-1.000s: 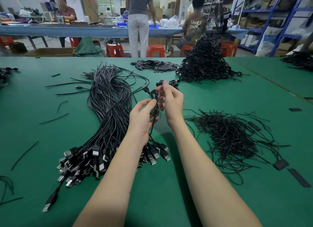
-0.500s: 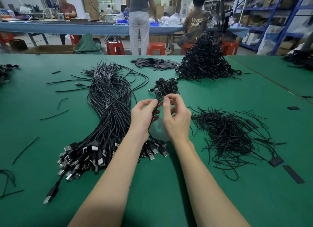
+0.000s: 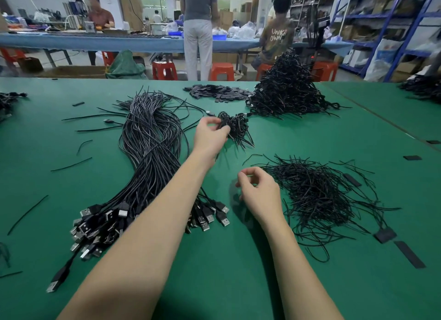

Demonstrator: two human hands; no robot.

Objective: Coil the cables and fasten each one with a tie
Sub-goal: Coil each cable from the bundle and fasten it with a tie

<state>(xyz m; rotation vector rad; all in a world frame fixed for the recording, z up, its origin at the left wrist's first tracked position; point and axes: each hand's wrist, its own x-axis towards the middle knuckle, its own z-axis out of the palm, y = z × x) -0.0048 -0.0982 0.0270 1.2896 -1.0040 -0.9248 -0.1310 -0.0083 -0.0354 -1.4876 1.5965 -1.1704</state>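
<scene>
Head view: the left hand reaches forward, fingers curled at a small cluster of tied cables on the green counter, seemingly setting one down. The right hand, fingers loosely curled, pinches at loose ties, likely for the uncoiled cable bundle on the left.

One view only, worn at head height, wide-angle. Looks forward and down along both forearms onto the green surface, close enough for the hands to sit mid-frame. Takes in the workshop beyond at the top edge: a blue bench, shelving at right. Lines bowed toward the frame's edges.
</scene>
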